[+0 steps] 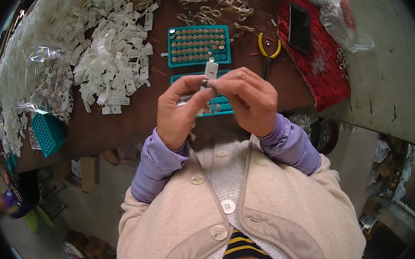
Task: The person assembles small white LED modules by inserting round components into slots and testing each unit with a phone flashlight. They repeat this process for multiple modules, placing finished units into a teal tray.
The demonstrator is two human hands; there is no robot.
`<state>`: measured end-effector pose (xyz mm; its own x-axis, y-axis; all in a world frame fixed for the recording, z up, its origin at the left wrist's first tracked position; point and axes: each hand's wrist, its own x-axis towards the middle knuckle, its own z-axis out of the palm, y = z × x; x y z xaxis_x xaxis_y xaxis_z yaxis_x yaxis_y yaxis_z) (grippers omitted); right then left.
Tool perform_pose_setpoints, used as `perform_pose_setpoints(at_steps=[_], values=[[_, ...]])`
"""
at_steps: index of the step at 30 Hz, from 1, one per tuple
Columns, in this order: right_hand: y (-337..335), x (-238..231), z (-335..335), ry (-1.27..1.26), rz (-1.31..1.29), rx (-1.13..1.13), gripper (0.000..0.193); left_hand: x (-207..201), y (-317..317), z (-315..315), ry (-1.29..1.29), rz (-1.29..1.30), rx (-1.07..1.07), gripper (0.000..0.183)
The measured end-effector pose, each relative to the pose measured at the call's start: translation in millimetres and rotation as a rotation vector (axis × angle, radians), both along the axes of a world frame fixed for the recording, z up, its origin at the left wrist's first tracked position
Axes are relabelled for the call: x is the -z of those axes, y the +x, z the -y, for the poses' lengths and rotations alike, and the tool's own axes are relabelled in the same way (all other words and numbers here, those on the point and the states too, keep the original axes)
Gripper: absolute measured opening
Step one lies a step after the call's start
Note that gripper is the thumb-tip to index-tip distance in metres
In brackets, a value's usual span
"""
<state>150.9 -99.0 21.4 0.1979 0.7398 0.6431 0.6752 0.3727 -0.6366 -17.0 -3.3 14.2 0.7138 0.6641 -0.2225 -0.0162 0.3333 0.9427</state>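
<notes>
Both hands meet over the middle of the table, fingertips close together. Between thumb and forefinger, my left hand [182,105] pinches a small white plastic tag [211,71] that points away from me. A small dark metal bit shows at the tag's near end. My right hand [249,97] is closed in a pinch at that same end; its fingers hide whatever is in them. Just beyond lies a teal tray [173,66] with rows of round brownish pieces. A second teal tray [226,112] sits partly hidden under my hands.
Loose white plastic tags [119,62] are heaped on the left, beside a clear plastic bag [49,81] and a tilted teal tray [49,135]. Beige cord loops [207,13] lie at the back. Yellow-handled pliers [267,51], a phone [299,26] and red cloth [325,85] are right.
</notes>
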Motion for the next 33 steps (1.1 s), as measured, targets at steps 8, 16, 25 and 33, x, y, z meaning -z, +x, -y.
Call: perform_pose_setpoints(at_steps=[8,16,25,33], values=[[24.8,37.0,-46.4,-0.187,0.261,0.289,0.020,9.2,-2.8,-27.8,-0.170,0.008,-0.112,0.027],[24.9,26.2,-36.1,0.002,-0.033,0.140,0.025,-3.2,11.6,-20.0,-0.050,-0.147,-0.101,0.033],[20.5,9.5,4.3,0.057,-0.201,0.049,0.031,-18.7,21.4,9.4,0.131,-0.058,0.083,0.029],[8.0,-4.1,16.7,-0.013,-0.478,0.197,0.021,-5.3,13.3,8.3,0.107,0.000,0.067,0.026]])
